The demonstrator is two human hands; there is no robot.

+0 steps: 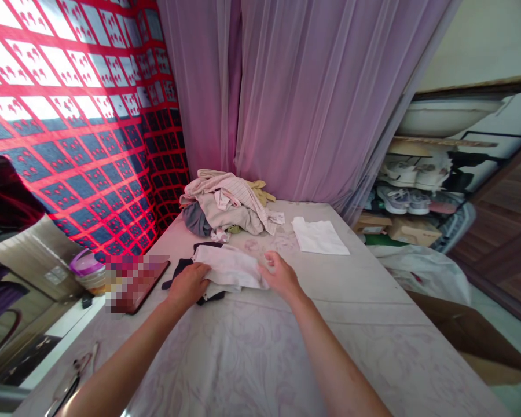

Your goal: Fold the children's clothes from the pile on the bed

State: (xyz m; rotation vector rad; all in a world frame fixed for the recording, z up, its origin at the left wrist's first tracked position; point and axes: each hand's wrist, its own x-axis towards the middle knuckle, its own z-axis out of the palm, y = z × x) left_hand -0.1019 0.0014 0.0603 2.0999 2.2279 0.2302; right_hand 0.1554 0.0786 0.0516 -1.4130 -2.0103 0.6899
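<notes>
A white, partly folded piece of clothing (232, 266) lies before me on the cloth-covered surface. Its left end is under the fingers of my left hand (190, 285), which are closed on the fabric. At the opposite end, my right hand (282, 275) has its fingers curled and its thumb at the edge of the same piece. Dark clothing (180, 271) shows beneath it on the left, along with a pale layer at the front. A separate white folded garment (320, 236) lies flat to the right, apart from both hands.
A heap of mixed clothes (228, 202) stands at the back against the purple curtain (321, 98). To the left lies a reddish-brown flat object (143, 289), partly blurred out. Glasses (69, 385) rest near the front left. Shoes on a rack (402, 200) and an open cardboard box (473, 330) are on the right.
</notes>
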